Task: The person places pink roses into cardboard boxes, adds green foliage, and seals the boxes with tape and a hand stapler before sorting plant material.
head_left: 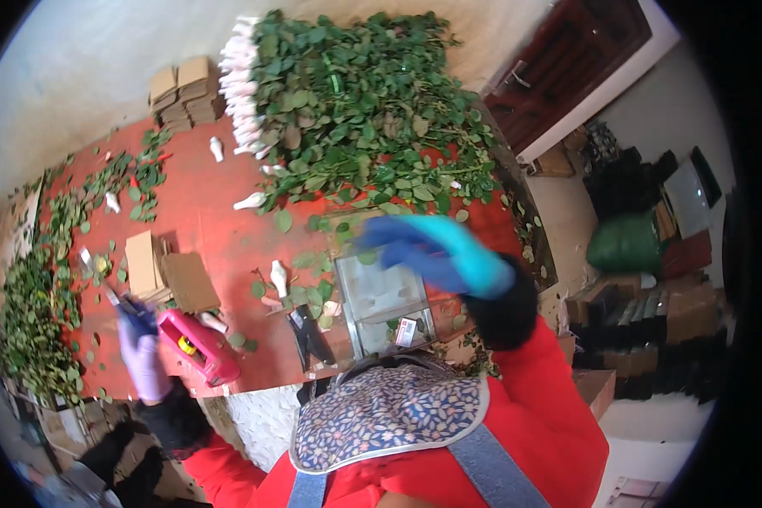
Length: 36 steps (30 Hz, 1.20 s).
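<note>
Over the grey metal-framed panel (383,295) on the red table, my right hand (440,252) is raised in a blue and turquoise glove. Its fingers are stretched out and blurred, with nothing visible in them. My left hand (142,347), gloved in lilac and dark blue, is at the table's front left. Its fingers are closed round a thin dark object with a pale tip (112,295), whose kind I cannot make out. Beside it stands a pink tape dispenser (198,349) with a yellow core. A black hinged tool (309,337) lies left of the panel.
A large heap of leafy stems (364,110) with white-wrapped heads (240,85) covers the back. Cardboard pieces (146,261) lie near my left hand; more cardboard (184,93) is stacked behind. Loose leaves (25,330) line the left edge. A small printed box (405,331) rests on the panel.
</note>
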{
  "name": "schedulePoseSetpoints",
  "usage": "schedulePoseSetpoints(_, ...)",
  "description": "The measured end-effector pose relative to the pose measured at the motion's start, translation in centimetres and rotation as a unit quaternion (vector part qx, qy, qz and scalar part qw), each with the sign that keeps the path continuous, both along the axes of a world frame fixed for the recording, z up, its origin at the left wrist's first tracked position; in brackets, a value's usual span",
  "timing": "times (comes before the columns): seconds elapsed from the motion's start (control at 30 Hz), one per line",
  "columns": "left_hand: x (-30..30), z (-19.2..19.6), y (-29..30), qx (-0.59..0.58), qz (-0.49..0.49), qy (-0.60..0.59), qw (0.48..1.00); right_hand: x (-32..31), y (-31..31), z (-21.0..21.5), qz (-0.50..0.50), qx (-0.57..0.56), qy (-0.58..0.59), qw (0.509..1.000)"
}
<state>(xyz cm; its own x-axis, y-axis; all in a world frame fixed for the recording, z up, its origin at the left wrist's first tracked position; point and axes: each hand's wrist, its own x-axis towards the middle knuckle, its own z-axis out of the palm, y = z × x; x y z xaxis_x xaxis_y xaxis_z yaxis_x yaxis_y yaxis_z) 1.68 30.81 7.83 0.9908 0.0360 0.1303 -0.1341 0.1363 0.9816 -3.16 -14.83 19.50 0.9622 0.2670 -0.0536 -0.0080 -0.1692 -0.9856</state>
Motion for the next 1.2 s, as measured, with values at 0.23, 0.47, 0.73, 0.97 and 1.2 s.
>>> schedulePoseSetpoints(0.23,1.0,7.9,-27.8,-0.100,-0.319,0.036,0.942,4.9,0.6,-4.1,0.040,0.024,-0.211,0.976)
schedulePoseSetpoints(0.47,6.1,6.8,-37.9,0.117,-0.322,-0.007,0.939,11.9,-13.6,-7.0,0.059,0.459,0.267,0.845)
schedulePoseSetpoints(0.73,2.6,7.9,-34.9,0.077,-0.154,0.163,0.971,35.8,-26.0,-10.5,0.140,-0.169,-0.020,0.975)
schedulePoseSetpoints(0.97,-5.1,5.9,-29.5,0.069,0.054,0.233,0.969,43.0,-22.2,-6.2,0.178,-0.506,0.049,0.842)
schedulePoseSetpoints(1.2,-5.9,5.5,-28.2,0.089,0.105,0.250,0.958,47.2,-19.0,-8.6,0.223,-0.444,-0.091,0.863)
